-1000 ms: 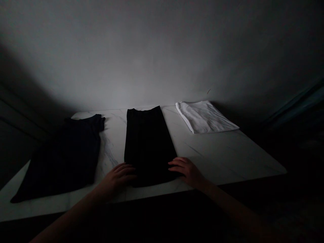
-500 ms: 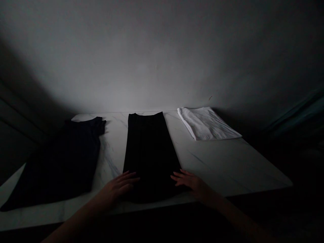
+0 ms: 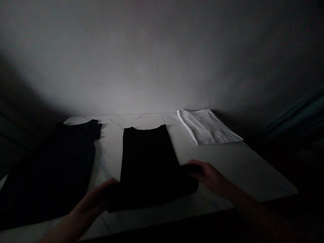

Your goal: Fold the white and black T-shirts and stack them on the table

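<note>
A black garment (image 3: 148, 158), folded into a long narrow shape, lies in the middle of the marble-patterned table (image 3: 217, 168). Its near part is lifted and bunched between my hands. My left hand (image 3: 103, 192) grips the near left corner, its fingers partly hidden by the dark cloth. Closed on the near right side is my right hand (image 3: 199, 168), with cloth covering some of the fingers. The image is dark and the hands are slightly blurred.
A dark navy garment (image 3: 60, 162) with a short sleeve is spread on the left of the table. A folded white cloth (image 3: 207, 126) lies at the back right, near the wall (image 3: 152, 60). Teal fabric (image 3: 301, 114) shows at the far right.
Both hands went from lying flat on the black garment to gripping its near corners. The garment has come nearer, and its near edge is now raised.
</note>
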The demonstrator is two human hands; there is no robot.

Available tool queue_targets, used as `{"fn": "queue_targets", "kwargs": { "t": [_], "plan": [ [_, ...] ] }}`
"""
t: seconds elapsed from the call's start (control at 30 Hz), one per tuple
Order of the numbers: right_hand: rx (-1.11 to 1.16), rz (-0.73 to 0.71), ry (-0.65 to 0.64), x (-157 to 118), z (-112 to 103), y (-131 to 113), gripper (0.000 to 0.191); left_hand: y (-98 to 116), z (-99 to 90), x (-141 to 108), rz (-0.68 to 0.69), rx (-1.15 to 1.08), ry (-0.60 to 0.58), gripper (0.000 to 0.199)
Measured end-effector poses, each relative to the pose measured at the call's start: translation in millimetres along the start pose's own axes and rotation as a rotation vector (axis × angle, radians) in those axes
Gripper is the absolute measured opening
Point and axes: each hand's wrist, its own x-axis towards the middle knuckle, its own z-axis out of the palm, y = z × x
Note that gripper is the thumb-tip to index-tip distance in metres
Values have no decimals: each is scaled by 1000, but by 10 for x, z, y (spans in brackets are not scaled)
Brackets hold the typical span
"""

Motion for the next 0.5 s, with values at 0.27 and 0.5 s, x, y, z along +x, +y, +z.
{"fn": "queue_targets", "kwargs": {
  "t": [0.27,0.5],
  "plan": [
    [-290,157,517,2156,211,516,16,-126,-218,2456,-459,-261,465,33],
    [-493,273,501,2467,389,971,19,-799,32,2761,-457,11,353,31]
  ]
}}
